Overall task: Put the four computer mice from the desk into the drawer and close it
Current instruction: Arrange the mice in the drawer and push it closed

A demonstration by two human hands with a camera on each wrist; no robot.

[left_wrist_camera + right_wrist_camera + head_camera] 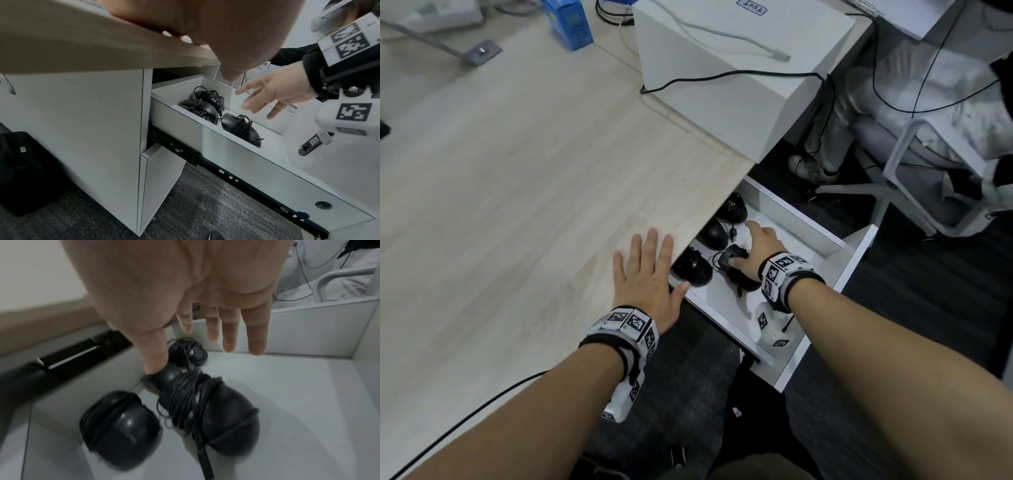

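The white drawer [858,255] stands pulled out under the wooden desk [517,171]. Inside lie black wired mice with cords wrapped round them: one at the back [732,209], one beside it [714,233], one near the desk edge [693,269]. A fourth mouse [218,407] lies under my right hand [760,244]. That hand's fingers [228,331] are stretched out straight, and only the thumb touches the mouse's front end. My left hand [649,272] rests flat on the desk's edge above the drawer, fingers spread. The left wrist view shows the drawer [226,146] from the side with the right hand [275,95] hovering over it.
A white box [739,68] with cables across it sits on the desk's far right, a blue box [568,24] behind it. A seated person's legs [825,120] and a white chair base [887,186] are beyond the drawer. A black computer case [20,170] stands under the desk.
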